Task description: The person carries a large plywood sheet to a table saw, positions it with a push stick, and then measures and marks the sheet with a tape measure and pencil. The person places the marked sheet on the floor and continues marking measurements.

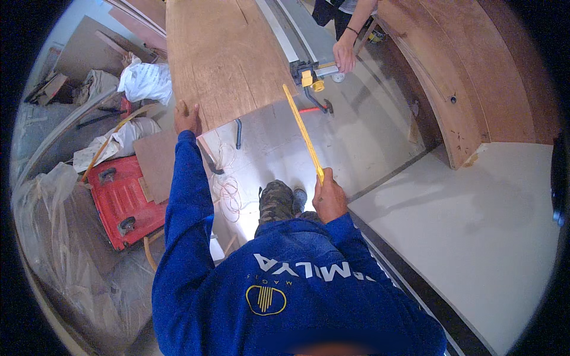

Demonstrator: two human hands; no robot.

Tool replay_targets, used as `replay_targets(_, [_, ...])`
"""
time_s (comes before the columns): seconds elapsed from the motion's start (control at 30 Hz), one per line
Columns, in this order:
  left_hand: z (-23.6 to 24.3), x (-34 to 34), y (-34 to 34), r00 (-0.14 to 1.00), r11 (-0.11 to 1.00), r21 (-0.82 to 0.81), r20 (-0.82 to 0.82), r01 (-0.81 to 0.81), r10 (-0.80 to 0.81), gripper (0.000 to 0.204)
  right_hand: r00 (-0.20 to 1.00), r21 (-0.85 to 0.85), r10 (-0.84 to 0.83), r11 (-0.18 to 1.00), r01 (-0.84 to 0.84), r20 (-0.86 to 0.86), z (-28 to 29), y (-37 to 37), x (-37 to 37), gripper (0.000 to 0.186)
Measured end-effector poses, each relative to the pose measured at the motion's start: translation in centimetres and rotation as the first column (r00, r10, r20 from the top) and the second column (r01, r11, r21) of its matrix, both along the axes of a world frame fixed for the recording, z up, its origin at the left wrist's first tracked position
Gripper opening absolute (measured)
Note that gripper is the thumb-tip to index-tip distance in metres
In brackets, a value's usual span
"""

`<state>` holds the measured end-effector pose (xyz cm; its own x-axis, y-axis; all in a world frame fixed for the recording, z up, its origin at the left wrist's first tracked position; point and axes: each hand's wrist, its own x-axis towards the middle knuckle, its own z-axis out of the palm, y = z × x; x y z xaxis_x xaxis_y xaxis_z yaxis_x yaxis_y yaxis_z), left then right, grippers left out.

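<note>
A long plywood board (228,50) lies at the top centre, its near end toward me. My left hand (186,118) grips the left corner of that end. My right hand (328,196) is closed round the lower end of a yellow folding ruler (301,127), which slants up toward the board's right corner. Beside that corner is a saw table (279,21) with a metal rail and yellow fittings (307,78). A co-worker's hand (344,54) is on the rail's right part.
An upturned red wheeled dolly (127,196), white sacks (143,80), loose sheets and clear plastic (71,249) crowd the left. Pink cable loops (228,199) lie on the floor by my feet. Curved plywood panels (493,71) stand at right, above a white surface (457,237).
</note>
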<state>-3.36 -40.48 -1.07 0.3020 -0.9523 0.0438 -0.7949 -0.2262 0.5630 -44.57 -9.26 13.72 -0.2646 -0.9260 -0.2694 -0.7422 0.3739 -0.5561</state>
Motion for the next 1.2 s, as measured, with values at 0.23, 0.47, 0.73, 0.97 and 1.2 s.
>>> replay_targets(0.23, [-1.3, 1.4, -3.6, 0.996, 1.0, 0.013, -0.088, -0.019, 0.02, 0.085, 1.0, -0.044, 0.004, 0.999, -0.004, -0.002, 1.1, -3.1, 0.7, 0.018])
replay_targets(0.47, [-1.5, 1.8, -5.9, 0.998, 0.997, -0.078, -0.066, 0.007, -0.013, 0.085, 1.0, 0.039, 0.002, 0.999, -0.002, 0.003, 2.1, -6.7, 1.0, 0.021])
replay_targets(0.73, [-0.6, 1.5, -9.0, 0.983, 0.994, -0.105, -0.181, -0.012, -0.008, 0.083, 0.999, 0.051, -0.024, 0.998, 0.026, -0.037, 3.5, -10.6, 2.3, 0.017])
replay_targets(0.97, [0.3, 0.8, -11.0, 0.97, 0.973, -0.227, -0.244, -0.05, -0.007, 0.086, 0.996, 0.111, -0.02, 0.993, 0.029, -0.082, 4.0, -13.3, 2.9, 0.019])
replay_targets(1.2, [0.9, 0.7, -13.8, 0.977, 0.97, -0.226, -0.207, -0.088, 0.04, 0.083, 0.998, 0.081, -0.021, 0.996, 0.025, -0.051, 3.3, -15.9, 3.3, 0.021])
